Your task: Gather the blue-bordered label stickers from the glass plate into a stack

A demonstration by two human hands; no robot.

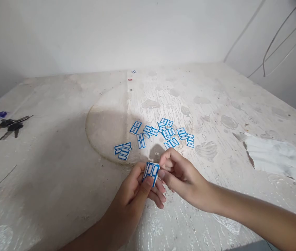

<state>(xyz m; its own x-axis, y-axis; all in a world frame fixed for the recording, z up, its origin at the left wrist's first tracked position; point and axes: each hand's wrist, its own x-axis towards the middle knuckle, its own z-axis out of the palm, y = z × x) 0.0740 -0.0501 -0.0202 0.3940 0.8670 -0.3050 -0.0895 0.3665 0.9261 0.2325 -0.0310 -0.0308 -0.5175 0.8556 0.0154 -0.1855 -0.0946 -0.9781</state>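
Between the thumb and fingers of my left hand point(134, 190) is a small stack of white paper labels point(152, 170) printed with blue-outlined boxes. My right hand point(183, 179) is at the stack's right edge, its thumb and index finger closed on the corner and the other fingers curled. Just beyond my hands, several similar labels point(169, 132) lie scattered and partly overlapping on the table. A separate pair of overlapping labels point(124, 151) lies to the left of that group.
The pale patterned table point(59, 174) meets a white wall point(137, 35) at the back. Keys point(13, 125) lie at the far left, with a torn white sheet point(278, 157) at the right. A small red scrap point(130, 79) is near the back. Cables point(265, 52) hang at the upper right.
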